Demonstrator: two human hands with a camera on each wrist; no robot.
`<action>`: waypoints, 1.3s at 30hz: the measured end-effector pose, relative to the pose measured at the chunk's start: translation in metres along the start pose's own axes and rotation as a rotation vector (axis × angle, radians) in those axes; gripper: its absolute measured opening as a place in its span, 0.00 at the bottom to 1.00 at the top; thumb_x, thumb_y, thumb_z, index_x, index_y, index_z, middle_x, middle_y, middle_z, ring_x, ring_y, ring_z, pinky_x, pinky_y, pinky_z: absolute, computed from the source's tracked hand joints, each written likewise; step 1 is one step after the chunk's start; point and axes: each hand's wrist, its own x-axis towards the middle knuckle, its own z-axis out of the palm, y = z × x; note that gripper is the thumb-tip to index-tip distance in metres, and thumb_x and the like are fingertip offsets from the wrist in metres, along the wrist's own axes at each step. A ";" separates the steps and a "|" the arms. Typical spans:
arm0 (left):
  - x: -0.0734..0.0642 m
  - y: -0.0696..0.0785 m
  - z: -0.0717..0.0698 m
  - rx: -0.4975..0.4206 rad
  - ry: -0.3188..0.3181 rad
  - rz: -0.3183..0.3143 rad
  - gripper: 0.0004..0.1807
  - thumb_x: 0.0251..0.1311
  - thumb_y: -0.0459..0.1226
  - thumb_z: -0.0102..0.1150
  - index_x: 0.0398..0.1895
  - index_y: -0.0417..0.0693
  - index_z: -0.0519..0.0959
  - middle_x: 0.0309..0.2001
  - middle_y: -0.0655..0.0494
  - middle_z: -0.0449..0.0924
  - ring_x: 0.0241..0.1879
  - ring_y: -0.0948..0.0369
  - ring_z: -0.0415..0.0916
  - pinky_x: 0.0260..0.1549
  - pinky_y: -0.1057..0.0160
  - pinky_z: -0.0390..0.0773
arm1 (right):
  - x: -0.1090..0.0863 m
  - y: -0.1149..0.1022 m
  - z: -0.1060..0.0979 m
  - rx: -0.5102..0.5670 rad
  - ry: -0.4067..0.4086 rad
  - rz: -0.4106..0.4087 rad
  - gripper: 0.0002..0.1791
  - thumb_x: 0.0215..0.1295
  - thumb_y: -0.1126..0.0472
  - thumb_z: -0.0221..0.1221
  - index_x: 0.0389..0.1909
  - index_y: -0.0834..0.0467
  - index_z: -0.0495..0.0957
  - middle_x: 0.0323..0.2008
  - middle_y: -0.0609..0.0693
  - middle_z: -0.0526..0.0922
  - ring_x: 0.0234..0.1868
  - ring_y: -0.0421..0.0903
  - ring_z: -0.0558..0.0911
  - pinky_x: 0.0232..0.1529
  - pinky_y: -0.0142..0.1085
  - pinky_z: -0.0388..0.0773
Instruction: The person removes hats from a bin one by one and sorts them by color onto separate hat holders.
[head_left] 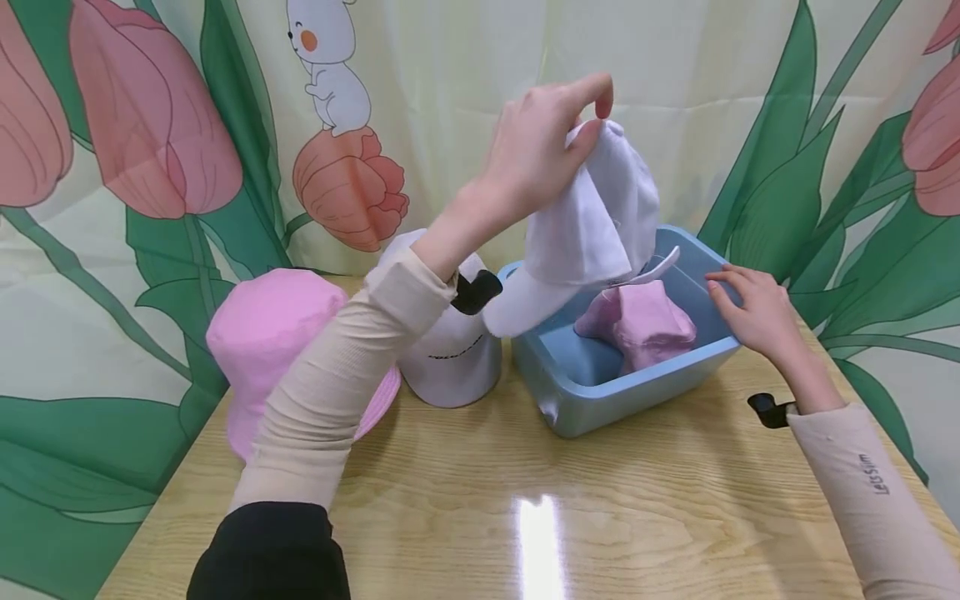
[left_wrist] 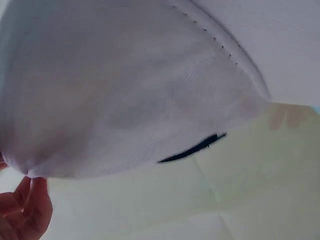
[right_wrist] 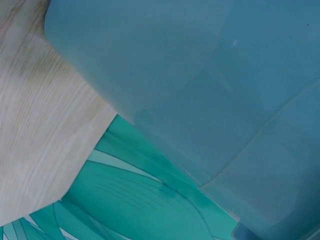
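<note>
Left hand (head_left: 551, 137) raised above the table (head_left: 600, 517), thumb and fingers pinching the cap (head_left: 581, 225) by the top of its crown; nothing supports it from below, so its own weight lets it hang, bill (head_left: 525, 304) down to the left, strap (head_left: 660, 268) dangling to the right. The pinch up high probably keeps the fingers clear of the rim beneath. Cap hangs over the left part of the bin (head_left: 637, 389); whether the bill touches the edge cannot be told. Right hand (head_left: 753, 312) lies over the bin's right rim, fingers nearly straight, gripping nothing visible, likely steadying that side. Inside the bin, a pink hat (head_left: 652, 325), slumped, probably because the cloth is soft. Left of the bin, a second cap (head_left: 453, 358) rests on the table, dark lettering toward the wearer, with a larger pink hat (head_left: 273, 325) farther left, partly behind the left sleeve (head_left: 322, 400). Both stand crown up, seemingly holding their shape.
</note>
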 end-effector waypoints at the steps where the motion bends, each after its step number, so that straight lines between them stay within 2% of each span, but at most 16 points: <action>1: 0.001 -0.001 -0.004 0.018 0.010 -0.017 0.11 0.59 0.35 0.42 0.41 0.55 0.73 0.18 0.61 0.57 0.20 0.64 0.56 0.19 0.71 0.54 | 0.000 0.000 0.000 0.001 0.006 -0.004 0.26 0.68 0.50 0.38 0.53 0.66 0.69 0.60 0.70 0.60 0.62 0.70 0.54 0.54 0.65 0.43; 5: 0.001 -0.011 -0.019 0.096 0.050 -0.112 0.11 0.58 0.36 0.42 0.40 0.54 0.74 0.18 0.62 0.57 0.20 0.63 0.57 0.18 0.70 0.55 | 0.001 0.001 0.001 0.006 0.012 -0.016 0.25 0.68 0.50 0.38 0.52 0.66 0.70 0.60 0.70 0.61 0.61 0.70 0.55 0.54 0.65 0.44; 10: -0.002 -0.037 -0.038 0.146 0.129 -0.263 0.11 0.57 0.37 0.42 0.38 0.51 0.75 0.18 0.63 0.59 0.18 0.63 0.57 0.17 0.69 0.55 | 0.000 0.002 0.002 0.008 0.018 -0.023 0.25 0.68 0.51 0.38 0.51 0.66 0.70 0.59 0.70 0.62 0.60 0.70 0.55 0.54 0.65 0.44; 15: -0.009 -0.059 -0.059 0.181 0.217 -0.366 0.12 0.57 0.39 0.40 0.37 0.50 0.74 0.17 0.62 0.59 0.16 0.65 0.57 0.16 0.69 0.55 | 0.000 0.003 0.004 0.004 0.019 -0.024 0.25 0.67 0.51 0.38 0.50 0.66 0.70 0.59 0.70 0.62 0.60 0.70 0.56 0.54 0.65 0.44; 17: -0.011 -0.065 -0.068 0.193 0.259 -0.387 0.12 0.56 0.39 0.40 0.37 0.50 0.74 0.19 0.64 0.61 0.16 0.68 0.57 0.18 0.70 0.56 | 0.001 0.003 0.005 0.005 0.023 -0.027 0.25 0.67 0.51 0.38 0.50 0.66 0.71 0.58 0.71 0.63 0.59 0.71 0.56 0.54 0.65 0.44; 20: -0.016 -0.070 -0.078 0.219 0.340 -0.383 0.13 0.57 0.40 0.39 0.38 0.49 0.74 0.30 0.62 0.71 0.20 0.72 0.55 0.24 0.71 0.59 | 0.003 0.003 0.006 0.003 0.036 -0.038 0.24 0.67 0.51 0.39 0.49 0.66 0.71 0.56 0.71 0.65 0.58 0.70 0.58 0.54 0.65 0.44; 22: -0.019 -0.072 -0.082 0.245 0.399 -0.369 0.14 0.57 0.40 0.38 0.38 0.48 0.75 0.34 0.61 0.71 0.23 0.72 0.54 0.26 0.71 0.59 | 0.004 0.002 0.006 0.003 0.044 -0.040 0.23 0.67 0.52 0.39 0.49 0.65 0.72 0.54 0.71 0.67 0.58 0.70 0.58 0.53 0.66 0.44; 23: -0.020 -0.072 -0.084 0.260 0.415 -0.360 0.15 0.58 0.39 0.37 0.39 0.47 0.75 0.38 0.58 0.72 0.24 0.70 0.57 0.28 0.70 0.60 | 0.004 0.002 0.005 0.001 0.046 -0.040 0.23 0.67 0.52 0.40 0.49 0.65 0.72 0.53 0.71 0.67 0.57 0.70 0.58 0.53 0.66 0.44; 26: -0.024 -0.075 -0.086 0.292 0.385 -0.373 0.17 0.59 0.39 0.35 0.41 0.45 0.76 0.37 0.53 0.75 0.31 0.60 0.70 0.33 0.66 0.66 | 0.004 0.001 0.005 -0.002 0.047 -0.032 0.23 0.66 0.52 0.40 0.49 0.65 0.72 0.53 0.71 0.68 0.57 0.70 0.58 0.53 0.66 0.44; 28: -0.027 -0.079 -0.085 0.311 0.331 -0.387 0.17 0.60 0.38 0.35 0.41 0.43 0.75 0.37 0.49 0.77 0.37 0.51 0.73 0.34 0.63 0.66 | 0.003 0.002 0.005 -0.005 0.043 -0.023 0.23 0.66 0.51 0.40 0.49 0.65 0.72 0.53 0.71 0.68 0.58 0.70 0.58 0.53 0.66 0.44; 29: -0.028 -0.081 -0.083 0.316 0.297 -0.396 0.17 0.61 0.38 0.35 0.41 0.42 0.75 0.40 0.46 0.78 0.41 0.48 0.74 0.36 0.60 0.68 | 0.003 0.002 0.004 -0.005 0.040 -0.018 0.23 0.66 0.51 0.40 0.49 0.65 0.71 0.53 0.71 0.67 0.58 0.70 0.58 0.54 0.66 0.44; 34: -0.038 -0.096 -0.069 0.332 0.169 -0.431 0.15 0.61 0.36 0.36 0.39 0.38 0.74 0.35 0.42 0.79 0.37 0.44 0.74 0.33 0.57 0.66 | 0.001 0.003 0.004 -0.002 0.025 0.005 0.24 0.66 0.51 0.40 0.50 0.64 0.71 0.54 0.72 0.66 0.60 0.69 0.56 0.55 0.67 0.41; 39: -0.043 -0.100 -0.051 0.347 0.109 -0.410 0.12 0.60 0.34 0.35 0.36 0.40 0.71 0.27 0.44 0.73 0.32 0.44 0.73 0.28 0.55 0.66 | -0.001 0.003 0.003 0.005 0.028 0.012 0.23 0.66 0.51 0.40 0.50 0.64 0.71 0.54 0.72 0.66 0.60 0.69 0.55 0.55 0.67 0.41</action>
